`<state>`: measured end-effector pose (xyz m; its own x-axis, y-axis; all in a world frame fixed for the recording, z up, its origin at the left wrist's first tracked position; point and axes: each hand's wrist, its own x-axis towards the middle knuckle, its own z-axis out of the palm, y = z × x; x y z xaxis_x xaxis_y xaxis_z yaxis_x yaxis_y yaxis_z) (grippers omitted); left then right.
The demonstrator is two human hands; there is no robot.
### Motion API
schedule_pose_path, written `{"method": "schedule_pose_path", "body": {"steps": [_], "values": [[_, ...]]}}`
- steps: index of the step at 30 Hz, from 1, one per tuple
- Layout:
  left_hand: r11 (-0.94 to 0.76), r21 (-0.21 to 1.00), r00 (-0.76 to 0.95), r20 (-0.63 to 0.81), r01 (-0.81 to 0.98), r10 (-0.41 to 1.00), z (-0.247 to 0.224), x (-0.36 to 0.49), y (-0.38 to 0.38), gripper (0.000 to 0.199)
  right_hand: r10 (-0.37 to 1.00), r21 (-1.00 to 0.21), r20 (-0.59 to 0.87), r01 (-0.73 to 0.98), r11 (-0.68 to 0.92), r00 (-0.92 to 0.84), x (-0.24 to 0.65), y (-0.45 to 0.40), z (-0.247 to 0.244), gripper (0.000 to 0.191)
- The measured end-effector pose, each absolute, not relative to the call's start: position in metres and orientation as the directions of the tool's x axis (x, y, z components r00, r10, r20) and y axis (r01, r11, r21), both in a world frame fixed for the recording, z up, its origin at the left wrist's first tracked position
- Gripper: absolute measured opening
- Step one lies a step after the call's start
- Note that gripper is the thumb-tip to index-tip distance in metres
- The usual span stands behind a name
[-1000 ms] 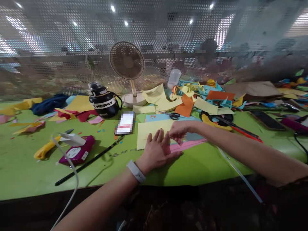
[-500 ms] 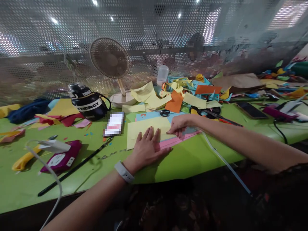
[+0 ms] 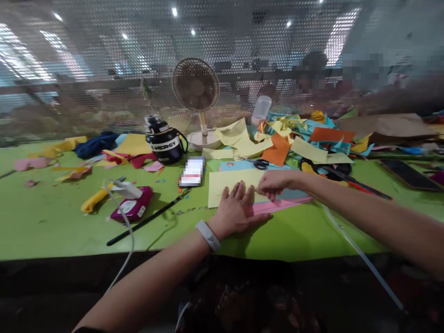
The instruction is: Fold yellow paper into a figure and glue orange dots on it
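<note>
My left hand [image 3: 236, 212], a pale band on its wrist, lies flat with fingers spread on a pale yellow sheet of paper [image 3: 218, 182]. To its right, my right hand [image 3: 274, 182] is closed in a fist-like pinch and presses down on the same sheet. Whatever its fingers may hold is hidden. Under the yellow sheet, pink paper [image 3: 293, 204] sticks out at the near right side and light blue paper [image 3: 233, 164] at the far side. Black-handled scissors [image 3: 261, 163] rest just beyond the yellow sheet.
A heap of colored paper scraps [image 3: 277, 149] lies behind the hands. Further left stand a small fan [image 3: 196, 85] and a black bottle [image 3: 166, 147]. A lit phone [image 3: 192, 171], a purple box-like device [image 3: 133, 203] with a white cable, and a dark phone [image 3: 411, 175] lie on the green table [image 3: 62, 231].
The view has turned left, so everything appears shifted to the right. My left hand stays flat on the yellow sheet, and my right hand stays closed beside it.
</note>
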<state>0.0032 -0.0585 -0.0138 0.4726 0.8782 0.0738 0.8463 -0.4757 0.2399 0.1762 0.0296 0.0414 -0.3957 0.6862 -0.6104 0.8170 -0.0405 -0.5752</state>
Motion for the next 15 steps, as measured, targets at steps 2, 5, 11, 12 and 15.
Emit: {"method": "schedule_pose_path", "body": {"steps": [2,5,11,12,15], "values": [[-0.475,0.255,0.474,0.070,0.842,0.878,-0.014,0.003,-0.058,0.101,0.658,-0.585,-0.622,0.810,-0.030,-0.424,0.168,0.029,0.037,0.025],[-0.469,0.271,0.472,0.061,0.840,0.880,-0.015,0.004,-0.058,0.103,0.631,-0.594,-0.632,0.804,-0.022,-0.449,0.168,0.030,0.034,0.025],[-0.473,0.282,0.488,0.020,0.835,0.873,-0.013,-0.006,-0.057,0.106,0.613,-0.606,-0.637,0.795,-0.026,-0.466,0.174,0.032,0.035,0.039],[-0.466,0.277,0.482,0.009,0.841,0.876,-0.012,-0.012,-0.057,0.107,0.616,-0.611,-0.634,0.791,-0.028,-0.468,0.175,0.032,0.034,0.041],[-0.431,0.237,0.450,-0.029,0.871,0.893,-0.009,-0.038,-0.063,0.105,0.621,-0.626,-0.626,0.779,-0.038,-0.472,0.176,0.033,0.031,0.044]]}}
